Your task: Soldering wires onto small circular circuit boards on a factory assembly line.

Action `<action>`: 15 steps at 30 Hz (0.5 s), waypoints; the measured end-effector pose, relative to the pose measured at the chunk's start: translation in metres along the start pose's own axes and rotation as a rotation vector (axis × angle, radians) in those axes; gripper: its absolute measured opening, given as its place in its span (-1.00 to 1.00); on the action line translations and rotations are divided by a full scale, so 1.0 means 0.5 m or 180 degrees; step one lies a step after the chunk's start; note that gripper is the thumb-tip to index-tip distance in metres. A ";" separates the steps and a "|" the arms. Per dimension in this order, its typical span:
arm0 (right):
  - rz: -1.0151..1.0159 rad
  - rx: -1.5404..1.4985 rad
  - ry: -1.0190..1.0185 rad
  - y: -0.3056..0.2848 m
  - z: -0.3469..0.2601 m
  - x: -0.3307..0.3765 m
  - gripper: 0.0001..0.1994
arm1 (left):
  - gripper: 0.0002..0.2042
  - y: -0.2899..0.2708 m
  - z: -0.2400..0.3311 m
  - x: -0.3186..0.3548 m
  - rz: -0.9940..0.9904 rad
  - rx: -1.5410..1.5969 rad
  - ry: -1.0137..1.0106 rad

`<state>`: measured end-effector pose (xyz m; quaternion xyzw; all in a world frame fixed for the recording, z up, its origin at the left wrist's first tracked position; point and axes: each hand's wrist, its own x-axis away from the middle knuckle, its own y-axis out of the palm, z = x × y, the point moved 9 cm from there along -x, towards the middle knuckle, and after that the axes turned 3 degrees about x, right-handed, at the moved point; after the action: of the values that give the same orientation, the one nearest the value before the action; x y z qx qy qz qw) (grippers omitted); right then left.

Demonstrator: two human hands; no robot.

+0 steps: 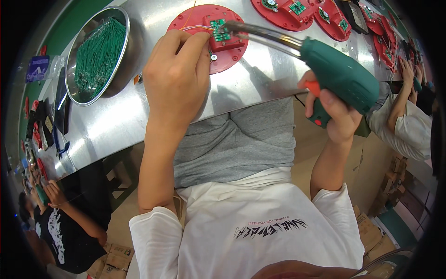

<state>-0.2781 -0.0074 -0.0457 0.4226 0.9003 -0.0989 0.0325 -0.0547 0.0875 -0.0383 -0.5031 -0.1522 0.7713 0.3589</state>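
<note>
A green soldering gun (341, 72) with an orange trigger is gripped in my right hand (339, 116), fingers wrapped round its handle. Its long metal barrel points left, and the tip is over a small green circuit board (220, 36). That board sits in a raised part of a round red plastic housing (230, 59) on the table. My left hand (175, 76) is closed in a pinch at the board's left side, on thin coloured wires (193, 28). The fingertips partly hide the wires, and the barrel covers part of the board.
A steel bowl (121, 56) of green wires (101, 56) stands on the metal table (100, 135) to the left. More red housings (283, 16) with boards lie at the far right. Co-workers sit on both sides, one person's arm (79, 216) at lower left.
</note>
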 end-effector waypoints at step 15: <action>0.1109 -0.1214 -0.0165 -0.092 0.073 -0.049 -0.62 | -0.82 -0.003 0.005 -0.010 -0.0033 0.0002 -0.0097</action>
<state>-0.2985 -0.0619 -0.0709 0.5549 0.8151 0.0690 0.1512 -0.0549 0.0852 -0.0330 -0.4903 -0.1600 0.7771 0.3606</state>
